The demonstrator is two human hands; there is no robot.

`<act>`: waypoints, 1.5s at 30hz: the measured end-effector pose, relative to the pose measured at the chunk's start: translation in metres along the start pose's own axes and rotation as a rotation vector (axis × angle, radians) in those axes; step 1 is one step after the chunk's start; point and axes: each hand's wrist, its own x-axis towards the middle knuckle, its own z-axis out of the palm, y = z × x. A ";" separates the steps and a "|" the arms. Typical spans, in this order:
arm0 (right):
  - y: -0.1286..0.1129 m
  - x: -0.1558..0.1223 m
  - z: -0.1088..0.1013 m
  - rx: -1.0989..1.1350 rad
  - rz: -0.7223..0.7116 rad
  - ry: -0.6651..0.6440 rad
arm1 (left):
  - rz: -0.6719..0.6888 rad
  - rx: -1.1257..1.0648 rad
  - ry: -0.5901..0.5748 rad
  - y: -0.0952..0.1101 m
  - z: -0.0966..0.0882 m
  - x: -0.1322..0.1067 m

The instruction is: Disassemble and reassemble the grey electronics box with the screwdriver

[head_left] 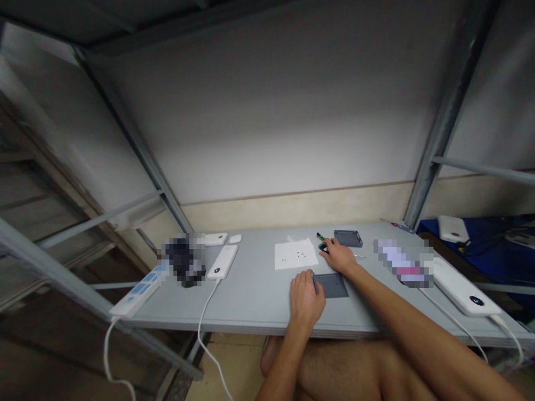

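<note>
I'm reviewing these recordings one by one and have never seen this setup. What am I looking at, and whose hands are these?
No machine appears here. This is one picture from a camera worn on a person's head, looking forward and down, so the two bare arms are the wearer's own. The left hand grips a slim dark tool, perhaps a small screwdriver, above a flat grey plate. The fingers of the right hand rest on a small dark-and-green part. Nearby lie a sheet of white paper with tiny dark specks and a shallow grey tray. Farther along the grey table are a white power bank and a power strip. Two pixelated objects cannot be identified.
</note>
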 end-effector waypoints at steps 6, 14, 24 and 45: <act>0.016 -0.018 -0.011 0.112 -0.006 0.087 | -0.053 -0.091 0.065 -0.002 0.000 0.002; 0.057 -0.092 -0.035 0.384 -0.264 0.014 | -0.094 -0.073 0.041 -0.005 -0.002 0.004; 0.066 -0.117 -0.035 0.452 -0.257 -0.154 | 0.010 -0.102 0.030 -0.008 -0.001 0.006; 0.047 -0.105 -0.017 0.380 -0.357 -0.103 | 0.074 -0.180 -0.050 -0.013 -0.001 0.007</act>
